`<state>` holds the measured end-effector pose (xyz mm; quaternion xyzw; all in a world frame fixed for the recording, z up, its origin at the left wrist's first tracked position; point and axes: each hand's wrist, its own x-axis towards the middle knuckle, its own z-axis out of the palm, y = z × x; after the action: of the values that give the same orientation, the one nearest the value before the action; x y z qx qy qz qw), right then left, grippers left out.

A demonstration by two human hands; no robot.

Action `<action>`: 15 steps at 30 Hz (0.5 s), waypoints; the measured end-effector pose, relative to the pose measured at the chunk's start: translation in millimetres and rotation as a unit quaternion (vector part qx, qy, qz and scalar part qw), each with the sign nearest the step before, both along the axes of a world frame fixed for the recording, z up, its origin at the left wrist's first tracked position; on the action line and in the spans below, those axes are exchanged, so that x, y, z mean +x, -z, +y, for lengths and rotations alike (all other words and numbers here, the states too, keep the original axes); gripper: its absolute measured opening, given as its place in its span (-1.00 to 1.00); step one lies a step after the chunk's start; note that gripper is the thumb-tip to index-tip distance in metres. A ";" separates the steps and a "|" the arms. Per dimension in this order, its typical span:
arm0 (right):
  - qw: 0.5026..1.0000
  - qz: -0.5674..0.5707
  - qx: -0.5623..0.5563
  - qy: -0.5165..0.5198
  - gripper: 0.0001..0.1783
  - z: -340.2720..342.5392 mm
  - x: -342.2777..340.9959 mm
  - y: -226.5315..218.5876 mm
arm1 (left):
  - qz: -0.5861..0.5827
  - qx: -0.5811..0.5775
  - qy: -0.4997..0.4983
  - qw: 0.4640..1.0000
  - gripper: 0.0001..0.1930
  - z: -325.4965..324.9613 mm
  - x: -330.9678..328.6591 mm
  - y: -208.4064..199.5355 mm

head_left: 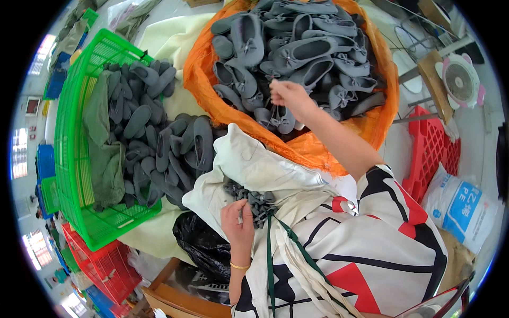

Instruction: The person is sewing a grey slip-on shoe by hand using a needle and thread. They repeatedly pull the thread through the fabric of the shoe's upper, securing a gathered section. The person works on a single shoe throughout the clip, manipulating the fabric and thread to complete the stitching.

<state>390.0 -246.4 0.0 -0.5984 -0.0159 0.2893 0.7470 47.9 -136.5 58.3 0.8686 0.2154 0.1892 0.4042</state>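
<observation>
While your left hand pinches a small grey piece at lower centre, your right hand, fingers together, contents unclear, is over upper-centre shoes; tilting the white cloth could spill loose grey pieces.

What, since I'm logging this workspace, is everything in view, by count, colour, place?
Orange sack: 1, orange, top centre
Sack shoes: many, grey, in the sack
Green crate: 1, green, left
Piled shoes: many, grey, in and beside crate
Rumpled cloth: 1, grey-green, inside crate
White cloth: 1, white, lap
Small pieces: many, grey, on white cloth
Black bag: 1, black, lower centre
Red crate: at least 1, red, lower left
Red basket: 1, red, right
Fan: 1, white-pink, upper right
Printed sack: 1, white-blue, right
Wooden furniture: 1, brown, bottom
Blue containers: several, blue, far left
Garment: 1, white, black and red, bottom right
Left hand: 1, bare, at small pieces
Right hand: 1, bare, over the sack
</observation>
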 end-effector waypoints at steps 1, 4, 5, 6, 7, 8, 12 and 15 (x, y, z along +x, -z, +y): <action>1.000 0.001 0.015 -0.010 -0.68 -0.2 -15.0 5.8 | 0.020 -0.021 -0.021 0.999 -0.90 5.6 -3.5 6.9; 0.994 0.074 -0.019 -0.081 -0.72 -1.7 -62.1 13.0 | 0.054 -0.091 -0.094 0.990 -0.90 18.5 -26.3 28.3; 0.992 0.084 -0.027 -0.086 -0.72 -3.8 -73.2 19.9 | 0.070 -0.095 -0.101 0.988 -0.90 22.3 -31.6 33.7; 0.991 0.095 -0.035 -0.090 -0.72 -8.1 -82.6 25.4 | 0.086 -0.100 -0.106 0.986 -0.90 25.3 -36.4 37.4; 0.989 0.106 -0.044 -0.094 -0.71 -12.7 -91.2 30.7 | 0.103 -0.105 -0.111 0.983 -0.89 28.5 -39.7 41.2; 0.988 0.102 -0.058 -0.100 -0.70 -14.4 -100.7 27.9 | 0.103 -0.101 -0.108 0.984 -0.89 31.6 -43.5 46.1; 0.989 0.055 -0.068 -0.120 -0.73 -23.8 -106.2 27.9 | 0.106 -0.091 -0.079 0.987 -0.88 37.6 -43.2 64.8; 0.981 0.047 -0.104 -0.158 -0.73 -23.5 -111.2 27.2 | 0.113 -0.096 -0.078 0.986 -0.88 34.1 -41.5 76.5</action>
<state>278.8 -269.9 -27.1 -0.6487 -0.0446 0.4320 0.6250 6.4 -102.4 -18.2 0.8223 0.3438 0.0988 0.4426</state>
